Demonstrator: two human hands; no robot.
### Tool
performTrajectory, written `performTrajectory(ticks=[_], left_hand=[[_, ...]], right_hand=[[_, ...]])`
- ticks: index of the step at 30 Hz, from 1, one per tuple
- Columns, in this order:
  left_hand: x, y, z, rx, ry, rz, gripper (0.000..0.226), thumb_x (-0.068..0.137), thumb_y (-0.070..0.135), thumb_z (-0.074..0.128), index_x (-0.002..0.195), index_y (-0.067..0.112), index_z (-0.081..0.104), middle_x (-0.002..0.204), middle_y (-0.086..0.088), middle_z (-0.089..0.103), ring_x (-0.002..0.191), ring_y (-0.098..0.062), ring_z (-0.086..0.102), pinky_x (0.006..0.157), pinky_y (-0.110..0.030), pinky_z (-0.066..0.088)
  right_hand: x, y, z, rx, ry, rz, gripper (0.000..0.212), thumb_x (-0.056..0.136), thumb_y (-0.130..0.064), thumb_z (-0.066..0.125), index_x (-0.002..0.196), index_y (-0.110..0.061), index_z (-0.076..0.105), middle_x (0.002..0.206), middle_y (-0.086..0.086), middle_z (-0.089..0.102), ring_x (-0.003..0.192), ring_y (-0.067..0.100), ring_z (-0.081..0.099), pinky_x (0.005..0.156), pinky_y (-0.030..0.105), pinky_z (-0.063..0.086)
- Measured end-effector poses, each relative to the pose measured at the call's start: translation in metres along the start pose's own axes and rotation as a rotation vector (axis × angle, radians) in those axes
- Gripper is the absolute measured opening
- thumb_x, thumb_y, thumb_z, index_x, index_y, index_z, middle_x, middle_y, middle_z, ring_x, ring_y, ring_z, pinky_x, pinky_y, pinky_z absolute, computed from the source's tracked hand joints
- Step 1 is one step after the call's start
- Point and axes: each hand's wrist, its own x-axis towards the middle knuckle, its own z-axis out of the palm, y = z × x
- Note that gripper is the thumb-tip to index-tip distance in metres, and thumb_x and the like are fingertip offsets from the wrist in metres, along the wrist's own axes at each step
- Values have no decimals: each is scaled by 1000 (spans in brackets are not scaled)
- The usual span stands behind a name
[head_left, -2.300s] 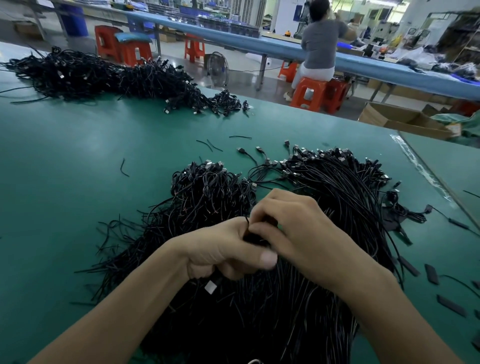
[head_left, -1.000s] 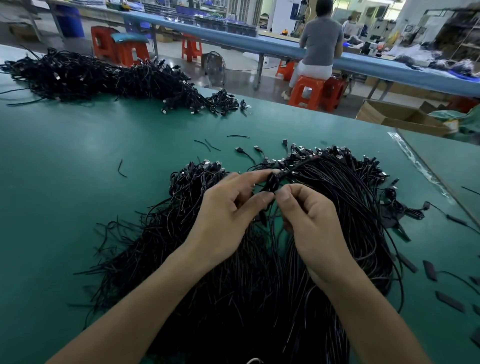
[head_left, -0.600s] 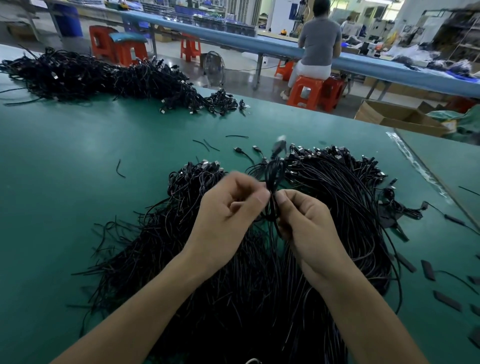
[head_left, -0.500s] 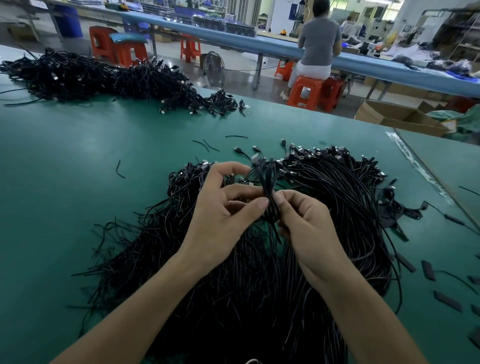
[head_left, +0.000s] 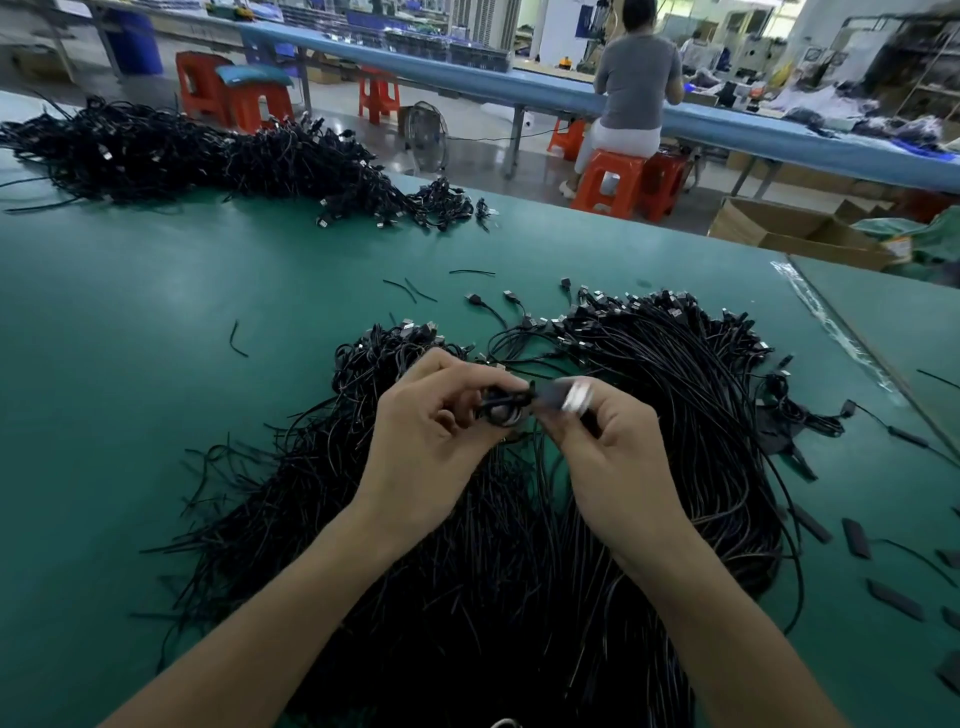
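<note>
Pinched a small coiled black cable between curled thumb and fingers of the left hand, and gripped its blurred, silver-tipped plug end in the curled fingers of the right hand, just above the middle of the near cable heap. Worked over a green table strewn with short wire offcuts and flat black pieces at right, with a second cable heap well apart at the far left edge. Faced, beyond the table, a seated person on an orange stool at a blue bench, and open cardboard boxes on the floor.
</note>
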Motion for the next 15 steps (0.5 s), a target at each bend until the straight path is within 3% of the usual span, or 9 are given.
performTrajectory(ticks=[2, 4, 6, 9, 11, 13, 15], left_hand=[[-2, -2, 1, 102, 27, 138, 24, 81, 12, 74, 102, 22, 74, 87, 12, 61, 75, -6, 59, 65, -13, 43], [-5, -5, 3, 151, 69, 213, 28, 81, -1, 75, 105, 15, 74, 92, 6, 69, 81, -4, 64, 71, -12, 47], [-9, -9, 7, 166, 103, 267, 39, 79, -10, 77, 110, 12, 69, 103, 0, 72, 93, -6, 69, 80, -14, 52], [-14, -12, 13, 208, 30, 377, 33, 84, -11, 67, 115, 0, 65, 115, -2, 65, 107, -6, 64, 93, -15, 50], [-17, -14, 13, 154, -42, 368, 29, 89, -4, 54, 115, -4, 66, 121, -3, 65, 115, -9, 63, 98, -20, 49], [-18, -9, 11, -3, -54, 189, 32, 92, 9, 47, 116, 8, 69, 116, 2, 72, 105, -15, 68, 88, -27, 56], [-15, -3, 12, -99, -29, 20, 22, 94, 26, 53, 107, 30, 70, 95, 7, 74, 80, -18, 69, 67, -31, 56]], right_hand=[[0, 0, 1, 93, -14, 22, 17, 97, -17, 59, 80, -14, 65, 62, -10, 58, 58, 6, 47, 56, 22, 42], [-1, -1, 2, 193, -33, 47, 17, 96, -19, 59, 81, -13, 64, 57, -17, 53, 53, -2, 44, 52, 11, 37], [-1, -1, 3, 256, -33, 75, 17, 92, -26, 61, 83, -12, 66, 59, -12, 57, 57, -2, 47, 53, 16, 41], [0, -1, 3, 366, -1, 159, 17, 92, -24, 62, 80, -13, 69, 75, 12, 67, 72, 17, 59, 69, 39, 55], [2, -2, 1, 381, 24, 159, 19, 92, -21, 62, 75, -18, 69, 72, 3, 67, 67, 13, 61, 62, 30, 54], [3, 0, -2, 247, 44, 77, 20, 94, -16, 62, 76, -19, 69, 67, -9, 65, 63, 3, 57, 61, 19, 49], [2, 2, -4, 153, 40, 5, 16, 95, -15, 62, 80, -19, 68, 66, -14, 62, 60, 2, 51, 59, 16, 44]])
